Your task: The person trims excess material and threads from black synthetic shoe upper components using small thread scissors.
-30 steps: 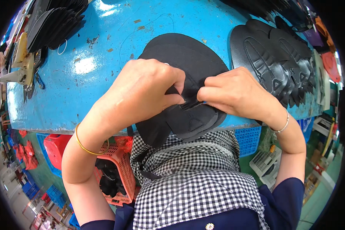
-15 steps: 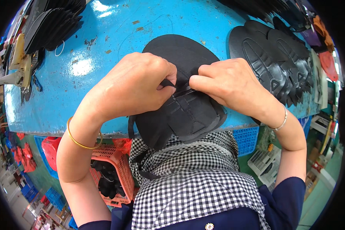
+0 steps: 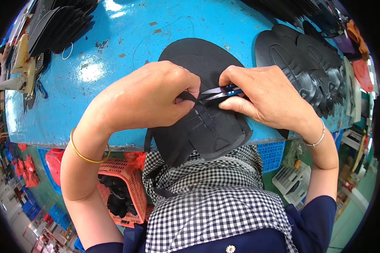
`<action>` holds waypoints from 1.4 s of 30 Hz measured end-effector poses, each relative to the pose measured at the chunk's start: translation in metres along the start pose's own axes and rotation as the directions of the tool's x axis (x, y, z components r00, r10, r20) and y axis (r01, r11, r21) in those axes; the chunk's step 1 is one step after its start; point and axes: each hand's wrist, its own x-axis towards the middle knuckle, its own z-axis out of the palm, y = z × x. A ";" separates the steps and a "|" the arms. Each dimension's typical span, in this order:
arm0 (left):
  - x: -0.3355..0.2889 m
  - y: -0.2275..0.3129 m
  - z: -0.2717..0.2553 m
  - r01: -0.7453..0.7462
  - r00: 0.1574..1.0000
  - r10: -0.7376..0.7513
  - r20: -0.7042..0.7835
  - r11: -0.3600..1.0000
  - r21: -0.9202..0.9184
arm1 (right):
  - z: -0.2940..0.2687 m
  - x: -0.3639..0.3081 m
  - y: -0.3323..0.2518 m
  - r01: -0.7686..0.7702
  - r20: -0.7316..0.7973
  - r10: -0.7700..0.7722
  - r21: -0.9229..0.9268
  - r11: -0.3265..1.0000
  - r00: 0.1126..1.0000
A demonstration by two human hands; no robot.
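A black stitched shoe upper [image 3: 198,52] lies at the front edge of the blue table, its lower part hanging over. My left hand [image 3: 152,95] is closed, pinching a narrow black strip [image 3: 186,97] of the upper between thumb and fingers. My right hand [image 3: 261,92] grips small blue-handled thread snips [image 3: 221,92] between thumb and forefinger. The snips' blades are apart and point left, their tips close beside the strip at my left fingertips. Whether a thread lies between the blades is too small to tell.
More black uppers [image 3: 299,63] overlap at the right of the table [image 3: 93,42]. A black stack [image 3: 57,31] stands at the far left, near a yellowish tool [image 3: 23,63]. Below the edge, an orange basket [image 3: 131,177] holds black pieces; a blue crate [image 3: 270,156] is to the right.
My right hand has moved slightly right and its fingers have spread, bringing the snips into view with blades apart. My left hand keeps its pinch, almost in place.
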 end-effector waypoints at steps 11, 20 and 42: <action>-0.007 -0.004 -0.007 0.102 0.995 -0.100 0.018 0.980 -0.168 | 0.007 0.005 0.008 -0.004 -0.004 0.004 -0.010 1.000 1.000; -0.010 -0.006 0.001 -0.015 0.999 0.010 -0.053 0.996 -0.090 | 0.004 0.015 0.005 0.063 0.006 -0.063 0.052 0.997 0.998; -0.008 -0.011 -0.001 0.049 0.999 -0.053 -0.008 0.961 -0.272 | 0.018 -0.024 -0.044 0.195 -0.017 -0.204 -0.221 0.956 0.979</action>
